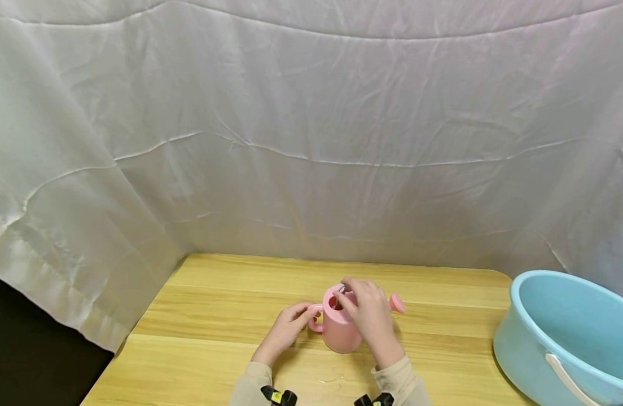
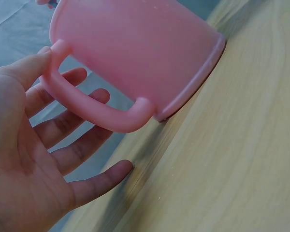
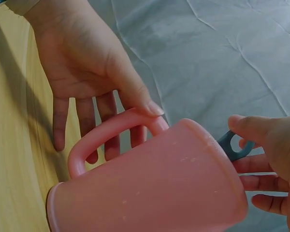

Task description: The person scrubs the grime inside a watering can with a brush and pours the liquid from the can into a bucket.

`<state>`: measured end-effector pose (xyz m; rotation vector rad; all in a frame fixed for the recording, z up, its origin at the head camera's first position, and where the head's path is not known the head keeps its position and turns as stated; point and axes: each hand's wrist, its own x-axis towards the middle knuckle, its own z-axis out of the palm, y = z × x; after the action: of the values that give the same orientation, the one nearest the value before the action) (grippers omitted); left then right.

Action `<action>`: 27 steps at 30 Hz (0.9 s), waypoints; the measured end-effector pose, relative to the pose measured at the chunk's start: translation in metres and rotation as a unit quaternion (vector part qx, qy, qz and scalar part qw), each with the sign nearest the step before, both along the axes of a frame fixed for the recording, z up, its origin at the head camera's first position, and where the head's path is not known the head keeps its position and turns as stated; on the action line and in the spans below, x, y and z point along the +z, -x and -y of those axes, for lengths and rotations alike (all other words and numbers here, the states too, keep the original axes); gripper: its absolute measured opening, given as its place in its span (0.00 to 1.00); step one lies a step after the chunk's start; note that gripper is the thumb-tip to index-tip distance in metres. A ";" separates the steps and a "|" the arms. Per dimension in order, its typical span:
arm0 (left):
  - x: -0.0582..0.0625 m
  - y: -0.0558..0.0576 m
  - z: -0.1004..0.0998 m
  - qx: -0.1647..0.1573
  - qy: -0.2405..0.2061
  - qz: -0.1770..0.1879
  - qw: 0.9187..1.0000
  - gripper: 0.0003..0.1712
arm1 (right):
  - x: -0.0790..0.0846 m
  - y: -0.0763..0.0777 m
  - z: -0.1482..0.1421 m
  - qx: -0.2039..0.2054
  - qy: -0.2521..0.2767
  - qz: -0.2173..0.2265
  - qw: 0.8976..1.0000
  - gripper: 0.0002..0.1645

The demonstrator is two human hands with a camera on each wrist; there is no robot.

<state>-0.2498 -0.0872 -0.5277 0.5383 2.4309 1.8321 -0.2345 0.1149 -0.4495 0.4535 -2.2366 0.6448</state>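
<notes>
A pink watering can (image 1: 339, 334) stands upright on the wooden table, its spout's rose (image 1: 396, 303) pointing right. My left hand (image 1: 287, 328) holds the can's looped handle (image 2: 94, 112) near its upper end, thumb on top and index finger beneath; the other fingers spread behind it. At the can's top opening, my right hand (image 1: 371, 316) pinches a grey tool by its ring-shaped end (image 3: 227, 146) between thumb and index finger. The rest of that tool is hidden in and behind the can.
A large light-blue bucket (image 1: 532, 338) with a white carrying handle (image 1: 565, 375) stands at the right. Pale grey cloth (image 1: 311, 197) hangs behind the table (image 1: 200, 361) and along its left side. A small wet patch (image 1: 329, 379) shows in front of the can.
</notes>
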 end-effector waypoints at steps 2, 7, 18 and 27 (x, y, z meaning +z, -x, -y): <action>0.000 0.000 0.000 0.001 0.000 -0.001 1.000 0.14 | -0.001 0.001 0.000 0.000 -0.002 -0.006 1.000 0.19; 0.001 -0.001 0.000 0.000 0.002 0.005 1.000 0.15 | -0.004 0.001 0.001 -0.003 -0.003 -0.020 1.000 0.20; 0.003 -0.002 0.000 0.000 0.004 0.011 1.000 0.17 | -0.004 0.004 -0.002 0.004 0.002 -0.055 0.998 0.13; 0.003 -0.002 0.000 0.002 0.005 0.009 1.000 0.16 | 0.001 0.005 -0.004 0.020 0.042 -0.129 0.990 0.08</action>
<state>-0.2480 -0.0872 -0.5245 0.5128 2.4305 1.8164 -0.2398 0.1186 -0.4481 0.5114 -1.9526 0.6590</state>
